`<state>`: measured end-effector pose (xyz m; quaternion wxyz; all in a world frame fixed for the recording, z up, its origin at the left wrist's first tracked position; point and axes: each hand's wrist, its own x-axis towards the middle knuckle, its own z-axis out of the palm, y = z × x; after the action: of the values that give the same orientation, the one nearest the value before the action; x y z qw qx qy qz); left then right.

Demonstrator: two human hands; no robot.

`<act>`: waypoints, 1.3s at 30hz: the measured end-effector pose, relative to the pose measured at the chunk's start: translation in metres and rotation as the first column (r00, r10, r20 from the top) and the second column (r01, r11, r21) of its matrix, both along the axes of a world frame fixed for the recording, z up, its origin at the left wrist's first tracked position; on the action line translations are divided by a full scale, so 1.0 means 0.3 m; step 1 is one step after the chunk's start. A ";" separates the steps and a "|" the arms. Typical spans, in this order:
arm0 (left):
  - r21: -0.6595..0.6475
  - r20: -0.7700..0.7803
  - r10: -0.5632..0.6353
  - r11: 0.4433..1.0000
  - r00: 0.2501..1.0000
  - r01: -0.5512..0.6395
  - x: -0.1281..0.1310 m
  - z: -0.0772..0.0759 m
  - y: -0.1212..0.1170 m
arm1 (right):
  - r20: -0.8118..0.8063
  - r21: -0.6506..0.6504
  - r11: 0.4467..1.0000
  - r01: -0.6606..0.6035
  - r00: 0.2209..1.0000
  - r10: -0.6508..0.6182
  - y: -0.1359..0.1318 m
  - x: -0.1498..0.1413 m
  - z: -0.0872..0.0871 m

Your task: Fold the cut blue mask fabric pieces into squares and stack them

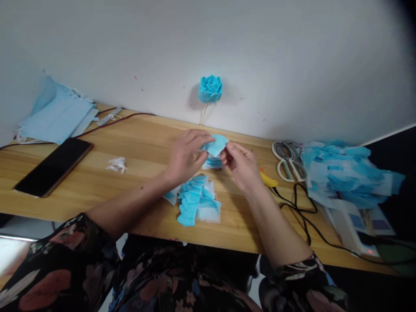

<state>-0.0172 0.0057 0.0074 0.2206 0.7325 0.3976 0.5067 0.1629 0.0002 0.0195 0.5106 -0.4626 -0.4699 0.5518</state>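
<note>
Right hand (241, 162) pinches edge of thin, flat blue cloth piece (217, 145) | left hand (184, 155) half curled at its other edge, can't tell if gripping | piece is above square blue-and-white cloth stack (212, 162), likely lifted so both hands reach

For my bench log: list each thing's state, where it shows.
Thin blue fabric piece: pinched in right hand
Blue folded fabric petals: overlapping
Blue layered fabric flower: upright
Black rectangular phone: screen dark
Blue pleated masks: stacked
White-handled scissors: blades unclear
White plastic device: red light on
Blue fabric scraps: heaped
</note>
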 end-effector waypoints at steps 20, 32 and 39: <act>-0.499 0.621 0.004 0.774 0.784 0.391 0.004 -0.015 0.025 | 0.149 0.222 0.966 0.136 0.974 -0.171 0.029 0.011 -0.036; -0.636 0.530 0.203 0.738 0.823 0.227 -0.016 -0.039 0.063 | 0.027 0.084 0.990 0.116 0.993 -0.119 0.096 0.091 -0.035; -0.662 0.541 0.158 0.686 0.826 0.302 0.001 -0.053 0.058 | 0.172 0.043 0.998 0.051 0.983 -0.058 0.107 0.086 -0.076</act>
<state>-0.0168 0.0231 -0.0084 0.6177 0.4191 0.4513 0.4891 0.1886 0.0323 -0.0035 0.4917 -0.5115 -0.5100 0.4862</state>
